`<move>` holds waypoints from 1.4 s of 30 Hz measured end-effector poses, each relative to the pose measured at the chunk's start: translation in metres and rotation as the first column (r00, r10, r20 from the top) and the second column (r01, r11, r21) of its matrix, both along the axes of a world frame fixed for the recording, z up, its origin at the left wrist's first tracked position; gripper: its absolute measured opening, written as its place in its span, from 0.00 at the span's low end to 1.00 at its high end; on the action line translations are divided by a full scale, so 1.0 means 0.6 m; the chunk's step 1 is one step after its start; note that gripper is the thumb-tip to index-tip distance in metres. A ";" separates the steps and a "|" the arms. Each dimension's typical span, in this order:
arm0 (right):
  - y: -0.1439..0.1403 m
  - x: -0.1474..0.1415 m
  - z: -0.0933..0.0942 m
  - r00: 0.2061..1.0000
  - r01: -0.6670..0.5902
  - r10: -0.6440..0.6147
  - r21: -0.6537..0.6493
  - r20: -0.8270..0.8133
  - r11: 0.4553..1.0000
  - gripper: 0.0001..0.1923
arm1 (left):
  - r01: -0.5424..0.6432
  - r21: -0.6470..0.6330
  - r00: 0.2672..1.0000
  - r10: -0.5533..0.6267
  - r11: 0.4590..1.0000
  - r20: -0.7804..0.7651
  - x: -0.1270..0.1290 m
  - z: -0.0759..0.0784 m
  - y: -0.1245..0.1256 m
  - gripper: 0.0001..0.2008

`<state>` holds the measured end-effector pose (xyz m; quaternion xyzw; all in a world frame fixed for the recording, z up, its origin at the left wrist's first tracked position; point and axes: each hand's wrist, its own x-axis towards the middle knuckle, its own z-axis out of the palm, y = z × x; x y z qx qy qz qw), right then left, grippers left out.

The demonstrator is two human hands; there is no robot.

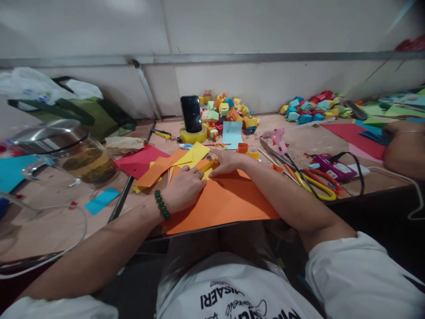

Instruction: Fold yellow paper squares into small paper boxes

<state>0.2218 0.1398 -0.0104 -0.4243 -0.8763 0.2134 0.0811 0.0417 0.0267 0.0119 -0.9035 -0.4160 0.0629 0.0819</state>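
Observation:
My left hand (184,188), with a green bead bracelet at the wrist, rests fingers-down on a large orange paper sheet (226,201) at the table's front edge. My right hand (227,161) lies flat just beyond it, pressing on yellow and orange paper pieces (195,155) at the sheet's far edge. Neither hand lifts anything; both press paper against the table. A red sheet (141,161) and more orange paper lie to the left of my hands.
A black phone (191,113) stands in a yellow tape roll. Folded paper cubes (229,110) are piled at the back. A pink glue gun (277,137), scissors (317,184), a purple device (332,167), a glass kettle (75,155), a green bag (83,113). Another person's arm (403,146) is at the right.

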 end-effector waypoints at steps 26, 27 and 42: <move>-0.023 -0.001 0.012 0.997 0.069 -0.068 0.020 -0.020 0.997 0.41 | -0.325 0.083 0.860 0.259 0.942 0.439 -0.013 -0.026 0.035 0.12; -0.027 -0.004 0.013 0.998 0.066 -0.066 0.038 -0.017 0.997 0.42 | -0.356 0.068 0.825 0.279 0.932 0.492 -0.016 -0.030 0.042 0.14; 0.006 -0.024 -0.047 0.840 -0.057 0.110 0.115 -0.532 0.992 0.29 | 0.031 -0.738 0.025 0.738 0.674 0.674 -0.018 -0.021 0.058 0.16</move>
